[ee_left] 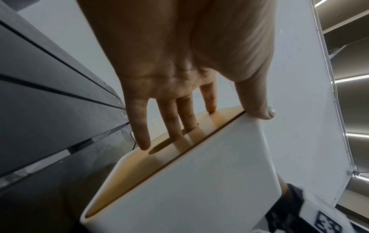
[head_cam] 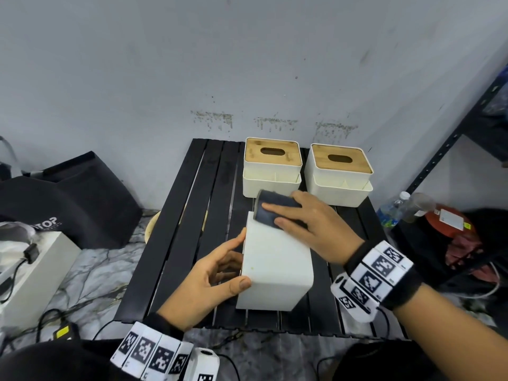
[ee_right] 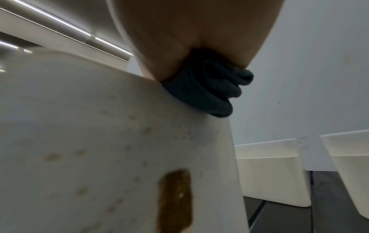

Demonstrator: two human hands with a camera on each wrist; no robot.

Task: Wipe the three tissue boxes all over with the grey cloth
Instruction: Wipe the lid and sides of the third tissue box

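The white rectangular tissue box with a bamboo lid (head_cam: 276, 266) lies tipped on its side on the black slatted table (head_cam: 192, 229), between the two hands, its lid turned toward the left hand. The folded dark grey cloth (head_cam: 270, 211) sits on the far upper edge of this box, under the right hand (head_cam: 316, 226). That hand presses the cloth down with straight, spread fingers (head_cam: 277, 208); the right wrist view shows the cloth (ee_right: 211, 88) bunched between the palm and the box's top edge, and brown stains on the white face (ee_right: 175, 200) below it. The left hand (head_cam: 209, 276) steadies the box from its lid side: the thumb (ee_left: 257, 107) hooks over the near white edge, while the fingers (ee_left: 139, 126) lie extended against the bamboo lid (ee_left: 159, 157), two of them reaching into the oval slot.

Beyond the right hand, at the table's far edge, stand two more white tissue boxes with bamboo lids (head_cam: 272, 166) (head_cam: 339, 174), upright, side by side and apart from each other. Left of the left hand a black bag (head_cam: 71, 202) rests on the floor; right of the right hand stands a clear plastic bottle (head_cam: 393, 207).
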